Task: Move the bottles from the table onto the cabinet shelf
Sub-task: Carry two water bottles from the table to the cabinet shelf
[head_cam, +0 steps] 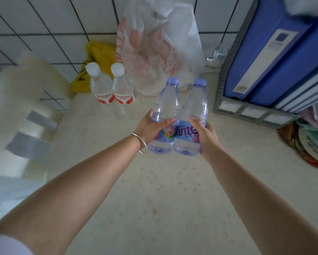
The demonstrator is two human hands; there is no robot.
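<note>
1. The left hand (150, 127) curls round the left purple-capped bottle (164, 115), thumb across its front just above the label, fingers wrapped behind its far side. A thin metal bangle (140, 143) sits on that wrist.
2. The right hand (204, 134) grips the right purple-capped bottle (193, 116) from its outer side, thumb lying over the blue and pink label.
3. The two purple-capped bottles are side by side, touching along their bodies, tilted with their caps leaning away from the person, above the pale speckled table (154, 190). Whether their bases touch the table I cannot tell.
4. Behind and to the left of the held pair, two white-capped bottles (111, 89) with red and white labels stand upright on the table, touching each other.
5. Directly behind the held pair stands a white plastic bag (154, 52) with red print, against the tiled wall (44, 30); a yellow bag (97, 57) lies to the left of it, behind the white-capped bottles.
6. To the right of the held pair stands a grey file rack (246, 111) with blue binders (275, 52).
</note>
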